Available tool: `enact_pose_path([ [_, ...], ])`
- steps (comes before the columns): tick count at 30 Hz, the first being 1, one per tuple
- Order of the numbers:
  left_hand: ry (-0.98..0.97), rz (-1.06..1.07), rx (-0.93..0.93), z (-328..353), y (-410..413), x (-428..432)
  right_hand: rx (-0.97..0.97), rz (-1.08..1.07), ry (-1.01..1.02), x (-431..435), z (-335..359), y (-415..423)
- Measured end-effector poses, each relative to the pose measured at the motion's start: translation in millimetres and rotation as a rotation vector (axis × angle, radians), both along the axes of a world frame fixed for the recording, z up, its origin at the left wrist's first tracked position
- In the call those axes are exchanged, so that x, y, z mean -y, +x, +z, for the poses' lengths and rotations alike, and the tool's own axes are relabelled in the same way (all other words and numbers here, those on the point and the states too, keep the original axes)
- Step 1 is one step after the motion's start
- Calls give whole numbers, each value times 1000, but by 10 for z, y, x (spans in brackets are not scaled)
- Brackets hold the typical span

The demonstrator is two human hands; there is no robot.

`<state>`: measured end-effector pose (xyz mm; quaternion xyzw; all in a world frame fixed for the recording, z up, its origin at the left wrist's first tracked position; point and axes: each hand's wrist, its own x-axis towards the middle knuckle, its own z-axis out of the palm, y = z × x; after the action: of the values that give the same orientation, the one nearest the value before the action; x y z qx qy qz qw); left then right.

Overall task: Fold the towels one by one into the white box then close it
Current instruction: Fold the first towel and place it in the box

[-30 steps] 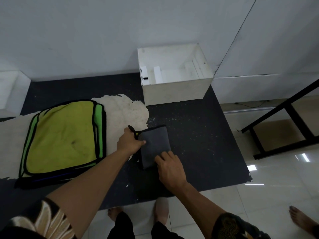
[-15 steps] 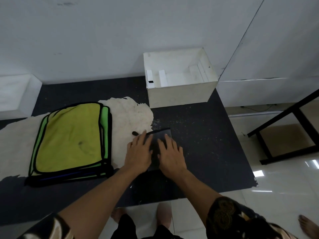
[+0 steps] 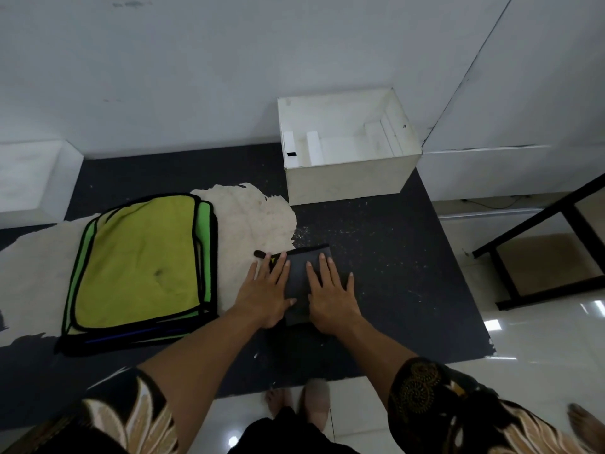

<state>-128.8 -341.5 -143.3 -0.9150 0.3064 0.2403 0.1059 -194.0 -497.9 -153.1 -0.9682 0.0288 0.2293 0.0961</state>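
Grey folded towel [image 3: 298,273] flat on dark surface [image 3: 386,257] | left hand [image 3: 266,296], right hand [image 3: 330,299]: fingers straight, pressing towel | white box [image 3: 343,183] uncovered, 12 o'clock | green towels [image 3: 140,263], 9 o'clock

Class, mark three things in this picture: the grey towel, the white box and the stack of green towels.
grey towel [image 3: 298,279], head view, its bare middle.
white box [image 3: 347,182], head view, front wall.
stack of green towels [image 3: 140,263], head view, top towel's middle.
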Motion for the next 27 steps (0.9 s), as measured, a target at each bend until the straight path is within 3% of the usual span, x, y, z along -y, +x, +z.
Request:
enact_pose_path([
  [6,19,-127,21,78,87,-65,-20,-107,38,-85,144,79],
  [10,-182,-217,169,126,167,-155,254,-570,124,-137,173,29],
  [13,-315,-116,245,100,258,-240,296,-818,197,-163,130,50],
  [15,-322,-44,158,82,295,-280,257,-856,195,-195,101,88],
  [18,-299,-112,118,34,333,-294,226,-881,179,-219,87,122],
  [23,-324,-116,26,34,466,-168,297,-953,291,-148,144,187],
  [27,-333,-109,118,64,508,-94,238,-978,332,-70,216,211],
])
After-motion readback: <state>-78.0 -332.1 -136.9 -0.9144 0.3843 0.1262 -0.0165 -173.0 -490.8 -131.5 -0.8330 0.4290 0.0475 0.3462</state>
